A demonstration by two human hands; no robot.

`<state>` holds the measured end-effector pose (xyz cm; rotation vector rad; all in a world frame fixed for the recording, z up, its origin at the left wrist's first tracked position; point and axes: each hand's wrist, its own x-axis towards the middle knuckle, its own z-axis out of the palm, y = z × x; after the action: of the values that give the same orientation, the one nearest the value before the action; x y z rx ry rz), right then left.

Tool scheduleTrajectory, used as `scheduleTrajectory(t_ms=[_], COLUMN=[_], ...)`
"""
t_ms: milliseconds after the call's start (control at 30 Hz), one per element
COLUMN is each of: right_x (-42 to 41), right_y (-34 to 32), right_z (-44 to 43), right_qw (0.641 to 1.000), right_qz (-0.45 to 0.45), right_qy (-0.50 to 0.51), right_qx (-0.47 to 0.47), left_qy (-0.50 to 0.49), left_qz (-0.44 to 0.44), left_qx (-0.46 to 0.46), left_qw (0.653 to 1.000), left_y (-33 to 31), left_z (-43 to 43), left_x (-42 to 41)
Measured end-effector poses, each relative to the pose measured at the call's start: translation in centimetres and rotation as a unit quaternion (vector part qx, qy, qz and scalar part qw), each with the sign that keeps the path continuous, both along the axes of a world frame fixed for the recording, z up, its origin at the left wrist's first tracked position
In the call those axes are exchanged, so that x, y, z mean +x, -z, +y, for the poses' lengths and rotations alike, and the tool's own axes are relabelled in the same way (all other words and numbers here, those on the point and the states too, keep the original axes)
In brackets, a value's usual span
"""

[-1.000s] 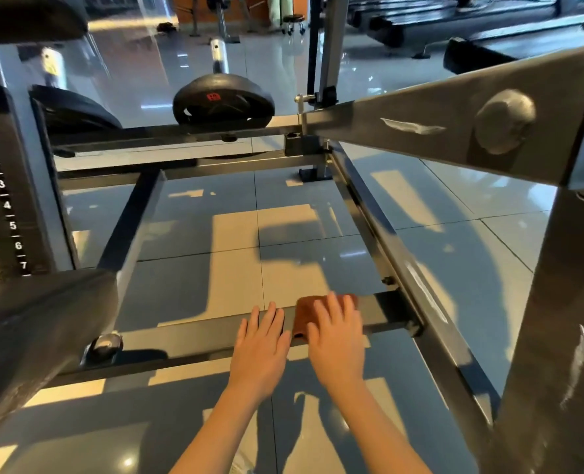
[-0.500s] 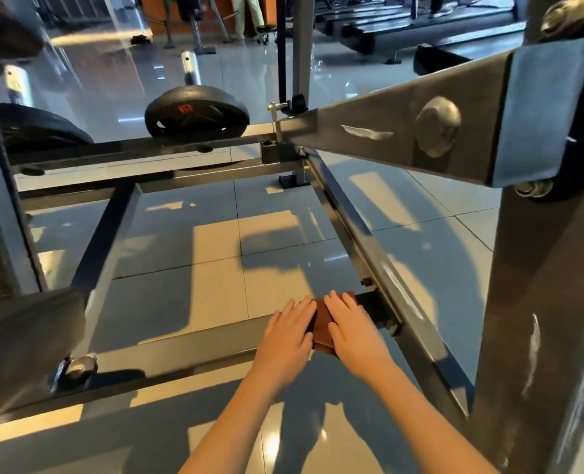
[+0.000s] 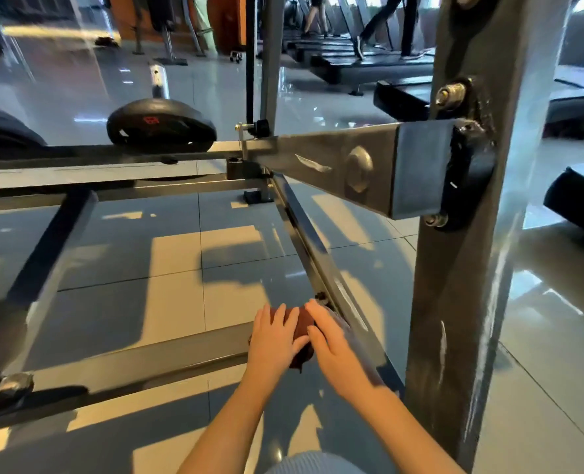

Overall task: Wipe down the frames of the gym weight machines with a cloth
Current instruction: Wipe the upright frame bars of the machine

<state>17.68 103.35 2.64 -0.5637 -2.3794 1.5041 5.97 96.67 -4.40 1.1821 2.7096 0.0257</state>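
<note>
Moved: cloth (image 3: 302,323) slid rightward along crossbar (image 3: 147,362) to side rail (image 3: 318,258) corner | left hand (image 3: 273,340), right hand (image 3: 335,350): flat, fingers straight, pressing cloth | advice: press evenly into joint

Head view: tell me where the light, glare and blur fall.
In the head view, warm sunlight lays bright patches and hard frame shadows across the glossy floor; glare streaks the upright post; the left side bar smears with motion blur, while the left hand, right hand and cloth look fairly sharp.
</note>
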Motion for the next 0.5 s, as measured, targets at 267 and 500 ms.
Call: scheduleTrajectory(t_ms=[267, 500], right_x=[3.7, 6.1], right_y=[-7.6, -16.6], right_z=[-0.7, -2.2], right_qw=[0.93, 0.877], right_qz=[0.052, 0.209], right_qy=[-0.008, -0.022], right_qx=[0.363, 0.432], left_qy=[-0.206, -0.194], left_qz=[-0.308, -0.34], left_qx=[0.467, 0.683], left_qw=[0.803, 0.616], left_y=[-5.9, -18.4], left_z=[-2.8, -4.0], left_x=[2.7, 3.7])
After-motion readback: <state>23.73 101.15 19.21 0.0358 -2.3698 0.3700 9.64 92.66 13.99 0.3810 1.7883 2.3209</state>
